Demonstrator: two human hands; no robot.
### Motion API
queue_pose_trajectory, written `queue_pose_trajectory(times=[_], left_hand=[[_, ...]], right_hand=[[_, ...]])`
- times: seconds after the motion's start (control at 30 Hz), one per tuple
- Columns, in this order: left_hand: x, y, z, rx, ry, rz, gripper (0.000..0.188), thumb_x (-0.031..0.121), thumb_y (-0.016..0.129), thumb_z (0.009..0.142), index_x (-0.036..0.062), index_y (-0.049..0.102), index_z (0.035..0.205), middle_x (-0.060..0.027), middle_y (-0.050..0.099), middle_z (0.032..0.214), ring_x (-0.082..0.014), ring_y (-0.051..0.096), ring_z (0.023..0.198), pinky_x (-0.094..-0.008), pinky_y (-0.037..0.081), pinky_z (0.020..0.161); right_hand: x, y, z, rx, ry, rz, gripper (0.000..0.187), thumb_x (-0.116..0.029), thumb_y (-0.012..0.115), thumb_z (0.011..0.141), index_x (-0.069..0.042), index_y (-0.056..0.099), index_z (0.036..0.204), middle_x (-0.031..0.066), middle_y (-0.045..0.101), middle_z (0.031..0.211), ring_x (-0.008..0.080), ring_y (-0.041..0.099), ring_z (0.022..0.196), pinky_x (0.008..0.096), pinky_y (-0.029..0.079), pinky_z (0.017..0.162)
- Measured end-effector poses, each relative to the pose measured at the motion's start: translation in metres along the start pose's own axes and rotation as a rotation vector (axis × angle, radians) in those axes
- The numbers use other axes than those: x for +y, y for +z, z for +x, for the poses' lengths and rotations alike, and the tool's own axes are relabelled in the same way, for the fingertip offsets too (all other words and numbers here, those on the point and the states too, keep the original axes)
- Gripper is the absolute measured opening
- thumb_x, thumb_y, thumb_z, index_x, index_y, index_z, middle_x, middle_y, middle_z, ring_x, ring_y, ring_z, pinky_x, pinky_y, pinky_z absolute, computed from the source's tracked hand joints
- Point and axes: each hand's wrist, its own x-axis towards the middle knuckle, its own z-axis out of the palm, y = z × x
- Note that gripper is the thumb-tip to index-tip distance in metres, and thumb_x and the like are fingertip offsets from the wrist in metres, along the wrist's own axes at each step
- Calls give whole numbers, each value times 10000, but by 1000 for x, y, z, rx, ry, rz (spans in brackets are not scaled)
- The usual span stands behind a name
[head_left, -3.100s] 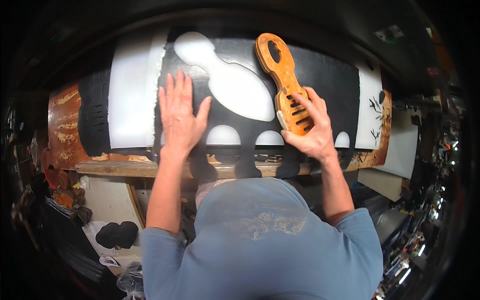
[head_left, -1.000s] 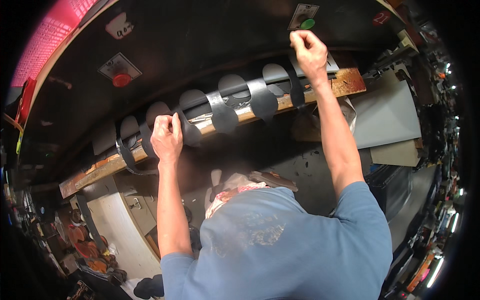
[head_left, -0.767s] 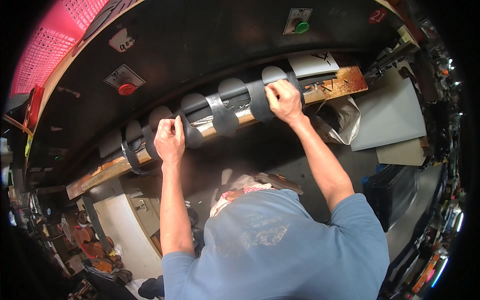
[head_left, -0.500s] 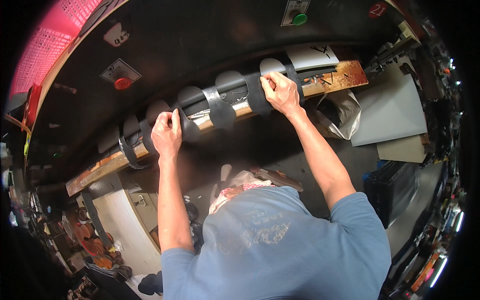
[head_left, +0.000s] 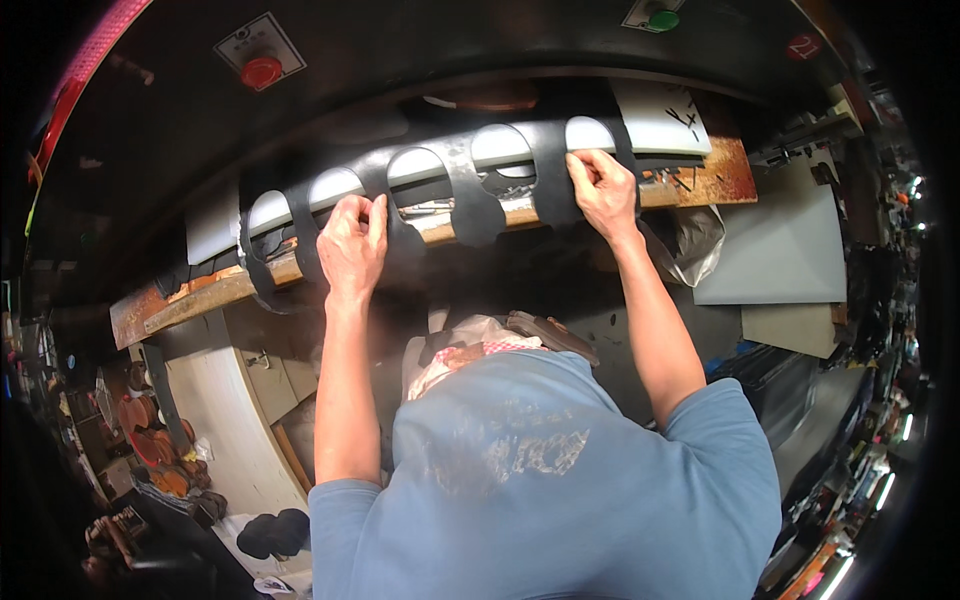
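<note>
A black sheet (head_left: pixel 478 212), looking like leather or rubber, lies across a white board (head_left: pixel 655 118) and droops over the front edge of a wooden ledge. A row of rounded cutouts runs through it, with dark strips between them. My left hand (head_left: pixel 352 248) has its fingers pinched together at one strip left of the middle. Farther right, my right hand (head_left: pixel 605 196) pinches at the strip beside the rightmost cutout. Both hands rest at the near side of the white board, fingertips on the sheet. Exactly what lies between the fingertips is partly hidden.
Above the board looms a dark machine front with a red button (head_left: pixel 261 71) and a green button (head_left: pixel 664 19). Dark scraps litter the worn wooden ledge (head_left: pixel 735 172). A pale bag (head_left: pixel 695 245) hangs below its right end, beside a large grey panel (head_left: pixel 775 250).
The view has shifted, so the machine front sits higher. The board in the cutouts looks brighter, and a brown shape shows behind the sheet. Both hands keep their pinch.
</note>
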Motion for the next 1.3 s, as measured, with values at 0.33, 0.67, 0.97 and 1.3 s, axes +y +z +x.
queue_pose_trajectory(times=[0.33, 0.67, 0.97, 1.3], left_hand=[[10, -21, 19, -201, -42, -47, 228, 124, 788, 973, 9, 638, 846, -139, 656, 758, -277, 643, 623, -386, 514, 606], [-23, 25, 179, -6, 126, 64, 283, 71, 635, 1028, -23, 707, 1285, -220, 719, 1319, -395, 670, 1255, -446, 526, 1073], [-50, 59, 195, 17, 282, 252, 354, 45, 700, 943, -88, 716, 1272, -205, 685, 1402, -374, 618, 1238, -444, 515, 1092], [-49, 59, 197, -33, 226, 289, 353, 76, 666, 976, -61, 735, 1294, -182, 695, 1420, -362, 615, 1304, -441, 519, 1114]], right_hand=[[-33, 7, 62, 18, 94, 145, 243, -165, 844, 936, 8, 756, 1081, 45, 723, 954, 116, 665, 824, 265, 550, 764], [-56, 90, 173, -618, -463, -218, 909, -390, 880, 718, -126, 564, 1529, 255, 483, 1529, 446, 521, 1301, 536, 464, 1136], [-55, 74, 205, -802, -257, 30, 904, -254, 873, 615, -94, 651, 1476, 207, 554, 1539, 368, 559, 1333, 459, 432, 1194], [-56, 17, 198, -594, 203, 766, 956, -200, 913, 710, 89, 521, 1533, 197, 582, 1519, 268, 565, 1405, 390, 378, 1237]])
